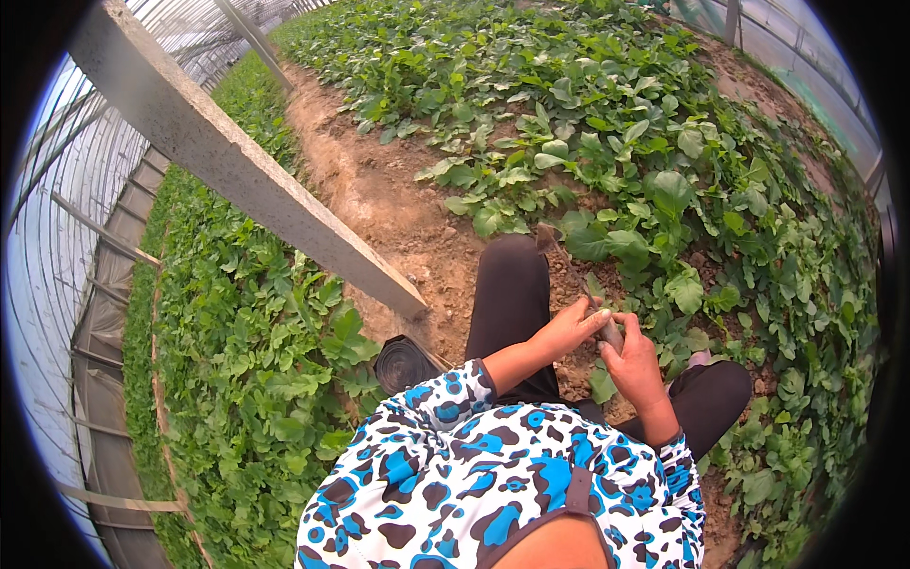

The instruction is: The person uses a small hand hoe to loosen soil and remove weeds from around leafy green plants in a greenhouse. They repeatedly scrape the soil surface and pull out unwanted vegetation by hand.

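A small hand hoe with a wooden handle (611, 336) slants between my knees, and both hands are on it. My left hand (572, 328) has its fingers round the upper handle, where the thin metal shaft (573, 272) begins. Lower down, my right hand (633, 359) grips the handle near its end, with the thumb along it. The hoe's rusty, soil-coloured blade (546, 238) points away from me, beside my left knee (513, 274). Leafy green plants (625, 245) grow right beyond the blade, in brown soil (572, 373). The fingers hide part of the handle.
A concrete post (284, 206) slants across the left side, its foot on a bare dirt path (384, 185). Near my left elbow lies a roll of black material (405, 363). More plants (263, 370) fill the left bed, beside the greenhouse's plastic wall (50, 299).
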`<state>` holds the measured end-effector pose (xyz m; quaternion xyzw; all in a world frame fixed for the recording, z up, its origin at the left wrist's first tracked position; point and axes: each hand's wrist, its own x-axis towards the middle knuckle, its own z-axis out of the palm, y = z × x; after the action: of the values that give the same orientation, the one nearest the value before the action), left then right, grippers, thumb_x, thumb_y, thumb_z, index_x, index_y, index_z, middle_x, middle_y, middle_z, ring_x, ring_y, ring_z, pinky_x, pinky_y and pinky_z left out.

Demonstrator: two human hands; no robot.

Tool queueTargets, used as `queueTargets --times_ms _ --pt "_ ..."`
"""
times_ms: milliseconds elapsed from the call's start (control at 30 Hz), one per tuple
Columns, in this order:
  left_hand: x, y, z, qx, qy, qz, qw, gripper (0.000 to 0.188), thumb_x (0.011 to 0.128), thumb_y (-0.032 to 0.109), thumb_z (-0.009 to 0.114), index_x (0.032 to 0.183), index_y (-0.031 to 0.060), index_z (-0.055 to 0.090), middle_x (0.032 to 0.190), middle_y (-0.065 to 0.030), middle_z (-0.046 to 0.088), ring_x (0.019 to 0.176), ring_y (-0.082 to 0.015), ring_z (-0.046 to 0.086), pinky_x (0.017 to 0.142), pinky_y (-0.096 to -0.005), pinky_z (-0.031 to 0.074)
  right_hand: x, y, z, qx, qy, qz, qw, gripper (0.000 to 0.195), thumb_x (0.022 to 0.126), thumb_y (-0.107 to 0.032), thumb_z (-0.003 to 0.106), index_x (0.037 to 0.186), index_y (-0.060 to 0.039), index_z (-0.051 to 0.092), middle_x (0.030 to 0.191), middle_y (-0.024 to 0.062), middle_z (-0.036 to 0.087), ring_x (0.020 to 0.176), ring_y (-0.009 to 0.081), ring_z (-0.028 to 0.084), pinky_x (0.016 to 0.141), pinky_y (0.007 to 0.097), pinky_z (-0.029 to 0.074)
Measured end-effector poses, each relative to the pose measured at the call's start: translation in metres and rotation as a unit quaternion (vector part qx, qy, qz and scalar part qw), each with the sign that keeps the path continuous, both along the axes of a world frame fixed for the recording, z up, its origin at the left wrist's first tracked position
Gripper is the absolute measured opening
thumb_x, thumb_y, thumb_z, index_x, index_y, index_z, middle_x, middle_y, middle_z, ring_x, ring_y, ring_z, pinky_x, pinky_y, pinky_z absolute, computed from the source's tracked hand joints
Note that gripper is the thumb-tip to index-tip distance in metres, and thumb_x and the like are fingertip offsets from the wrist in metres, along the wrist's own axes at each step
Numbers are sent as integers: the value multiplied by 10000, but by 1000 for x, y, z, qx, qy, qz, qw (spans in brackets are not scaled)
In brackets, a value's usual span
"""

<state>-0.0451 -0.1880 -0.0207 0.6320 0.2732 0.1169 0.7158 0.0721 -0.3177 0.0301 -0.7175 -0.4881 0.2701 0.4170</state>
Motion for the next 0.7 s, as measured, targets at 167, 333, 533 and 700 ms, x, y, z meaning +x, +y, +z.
queueTargets --times_ms 167,333,533,700 --pt "11 8 -1 -43 -76 16 996 434 981 366 529 1207 -3 504 1058 -77 609 931 -119 562 800 -264 469 -17 18 -6 20 -29 2 999 434 837 -145 605 1180 -29 366 937 308 599 865 499 582 714 539 469" --pt "-12 46 41 -49 -87 91 991 329 973 186 520 1222 -19 458 930 -143 653 725 -165 647 671 -268 522 11 -5 12 5 -45 13 999 385 880 -223 630 1222 -82 524 1003 165 616 844 341 627 725 408 507" --pt "-56 102 37 114 -122 231 958 258 975 139 525 1189 5 473 888 -137 627 625 -129 597 622 -255 523 96 -100 -42 -84 -378 -254 886 344 856 -163 648 1180 -96 555 1016 116 603 793 303 645 650 376 536" --pt "-62 98 28 75 -183 264 944 259 983 148 496 1179 -14 449 870 -145 625 610 -147 603 601 -294 554 108 -126 -67 -82 -379 -302 871 238 861 -183 632 1083 -113 581 952 65 642 758 267 656 632 379 529"
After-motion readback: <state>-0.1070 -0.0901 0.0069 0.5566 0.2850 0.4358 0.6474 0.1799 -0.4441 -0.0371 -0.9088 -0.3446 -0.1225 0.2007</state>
